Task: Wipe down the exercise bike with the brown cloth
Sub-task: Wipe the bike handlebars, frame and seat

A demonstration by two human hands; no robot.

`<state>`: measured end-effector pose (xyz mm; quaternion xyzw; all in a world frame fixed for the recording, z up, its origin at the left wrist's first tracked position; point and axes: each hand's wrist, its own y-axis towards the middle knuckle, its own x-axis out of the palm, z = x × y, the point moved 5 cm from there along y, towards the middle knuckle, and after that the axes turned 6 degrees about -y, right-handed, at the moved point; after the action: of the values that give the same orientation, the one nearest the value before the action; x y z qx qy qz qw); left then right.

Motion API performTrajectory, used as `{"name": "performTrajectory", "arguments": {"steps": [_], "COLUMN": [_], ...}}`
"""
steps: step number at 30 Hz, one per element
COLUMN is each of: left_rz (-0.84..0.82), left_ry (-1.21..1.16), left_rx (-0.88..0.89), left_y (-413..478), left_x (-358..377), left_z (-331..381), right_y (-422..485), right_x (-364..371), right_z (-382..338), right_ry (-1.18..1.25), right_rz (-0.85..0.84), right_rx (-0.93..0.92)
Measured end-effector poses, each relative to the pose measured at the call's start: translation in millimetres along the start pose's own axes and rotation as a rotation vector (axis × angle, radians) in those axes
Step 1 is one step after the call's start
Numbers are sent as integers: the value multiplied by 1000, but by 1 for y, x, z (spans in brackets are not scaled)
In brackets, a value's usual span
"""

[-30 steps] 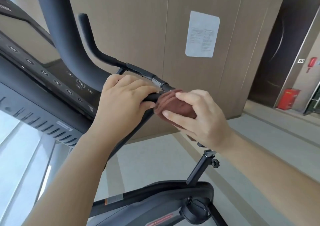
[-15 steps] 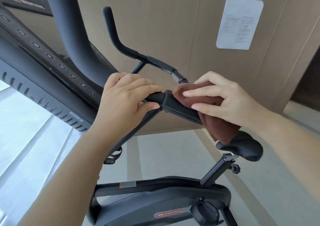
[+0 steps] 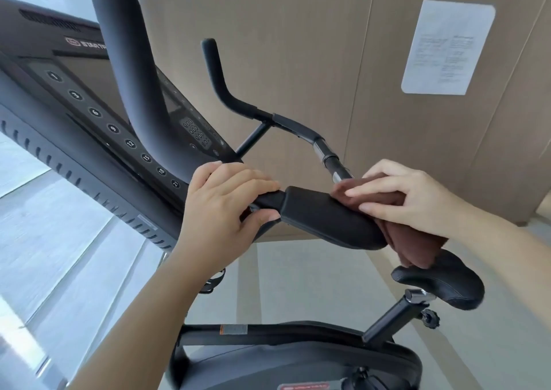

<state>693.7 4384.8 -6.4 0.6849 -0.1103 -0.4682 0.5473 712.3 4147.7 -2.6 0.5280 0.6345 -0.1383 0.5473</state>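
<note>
The black exercise bike fills the view, with a padded armrest (image 3: 325, 216) running across the middle. My left hand (image 3: 226, 201) grips the handlebar just left of that pad. My right hand (image 3: 405, 195) presses the brown cloth (image 3: 414, 240) around the pad's right end; part of the cloth hangs down below my palm. The far handlebar (image 3: 226, 91) curves up behind. The black saddle (image 3: 441, 282) sits lower right on its post, and the bike body (image 3: 298, 360) is at the bottom.
A dark console with numbered buttons (image 3: 89, 112) slants across the left. A wood-panelled wall (image 3: 313, 46) with a white paper notice (image 3: 447, 46) stands behind. Grey floor lies below, with bright window glass at the left.
My right hand has slid the cloth rightward along the pad to its end, uncovering more of the pad. The left hand has kept its grip. The view has shifted closer and to the left.
</note>
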Motion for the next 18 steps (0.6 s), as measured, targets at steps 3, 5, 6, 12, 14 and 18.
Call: {"name": "performTrajectory", "arguments": {"steps": [3, 5, 6, 12, 14, 18], "left_rz": [8, 6, 7, -4, -56, -186], "left_ry": [-4, 1, 9, 47, 85, 218], "left_rx": [3, 7, 12, 23, 3, -51], "left_y": [1, 0, -1, -2, -3, -4], "left_x": [-1, 0, 0, 0, 0, 4], "left_z": [-1, -1, -1, -3, 1, 14], "right_y": [14, 33, 41, 27, 11, 12], "right_x": [2, 9, 12, 8, 3, 1], "right_z": [-5, -22, -29, 1, 22, 23], "right_ry": [26, 24, 21, 57, 42, 75], "right_rz": [27, 5, -12, -7, 29, 66], "right_rx": [5, -41, -69, -34, 21, -4]}}
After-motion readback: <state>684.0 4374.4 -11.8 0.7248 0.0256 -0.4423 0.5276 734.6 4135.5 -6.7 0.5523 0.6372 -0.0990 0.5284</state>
